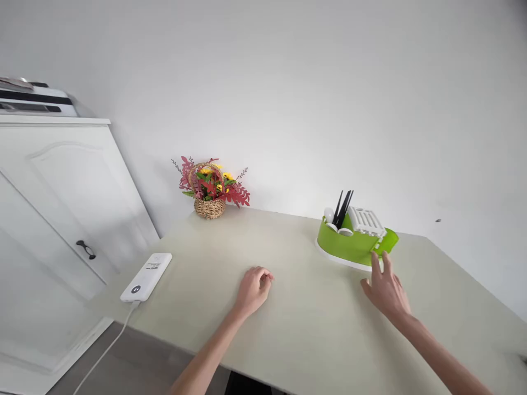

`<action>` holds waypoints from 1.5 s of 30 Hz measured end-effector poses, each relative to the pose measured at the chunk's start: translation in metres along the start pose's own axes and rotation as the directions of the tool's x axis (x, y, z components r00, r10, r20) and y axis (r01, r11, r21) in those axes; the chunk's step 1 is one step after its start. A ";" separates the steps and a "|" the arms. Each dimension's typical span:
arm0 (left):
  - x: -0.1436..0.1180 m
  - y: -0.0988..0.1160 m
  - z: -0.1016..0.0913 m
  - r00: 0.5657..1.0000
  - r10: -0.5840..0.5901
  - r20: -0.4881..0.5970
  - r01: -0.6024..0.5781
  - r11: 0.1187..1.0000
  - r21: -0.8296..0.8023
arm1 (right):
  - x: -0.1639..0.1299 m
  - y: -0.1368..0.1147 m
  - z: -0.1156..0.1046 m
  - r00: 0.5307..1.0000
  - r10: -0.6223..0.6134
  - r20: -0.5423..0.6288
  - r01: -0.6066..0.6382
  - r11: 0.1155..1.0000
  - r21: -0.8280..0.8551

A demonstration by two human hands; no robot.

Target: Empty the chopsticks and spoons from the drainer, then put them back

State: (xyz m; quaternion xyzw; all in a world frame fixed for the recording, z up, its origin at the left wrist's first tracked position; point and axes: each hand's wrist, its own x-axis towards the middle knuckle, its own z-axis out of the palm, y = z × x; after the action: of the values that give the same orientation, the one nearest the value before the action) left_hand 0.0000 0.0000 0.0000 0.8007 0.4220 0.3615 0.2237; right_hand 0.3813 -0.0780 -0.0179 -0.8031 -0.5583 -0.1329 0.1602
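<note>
Reach low and gently with right hand [387, 291], loosely spread and gripping nothing, to avoid tipping the green holder [346, 247] at eleven o'clock from it. Rest left hand [252, 288], softly curled without visible contents, at holder's eight o'clock.

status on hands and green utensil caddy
Left hand loosely curled. Right hand open at green utensil caddy, contact unclear. Nothing visibly blocking right hand.

From head height, looking forward, down over the table [307, 321].
</note>
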 end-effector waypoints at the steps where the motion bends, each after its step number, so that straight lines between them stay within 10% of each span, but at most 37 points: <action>1: 0.000 -0.001 0.000 1.000 0.001 -0.002 -0.001 1.000 -0.002 | -0.002 -0.008 -0.001 1.000 -0.017 -0.014 0.017 1.000 0.011; 21: 0.007 0.001 -0.001 0.999 -0.042 0.020 0.042 0.999 -0.023 | -0.044 -0.099 -0.013 0.963 -0.174 -0.206 0.220 0.949 0.226; 28: 0.087 0.015 -0.021 0.969 -0.213 -0.127 0.193 0.969 -0.152 | -0.049 -0.098 -0.016 0.956 -0.200 -0.215 0.255 0.929 0.270; 35: 0.190 0.063 -0.027 0.999 -0.003 -0.054 0.005 0.999 0.035 | -0.070 -0.066 -0.018 0.985 -0.117 -0.129 0.162 0.887 0.432; 45: 0.202 0.085 -0.024 0.975 0.128 0.180 -0.195 0.880 0.432 | -0.082 -0.044 -0.005 0.998 -0.013 -0.066 0.044 0.866 0.498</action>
State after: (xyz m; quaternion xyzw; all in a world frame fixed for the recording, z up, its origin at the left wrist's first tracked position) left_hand 0.1028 0.1241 0.1500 0.8874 0.4079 0.2124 0.0329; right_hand 0.3116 -0.1363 -0.0405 -0.7216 -0.5803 -0.0107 0.3773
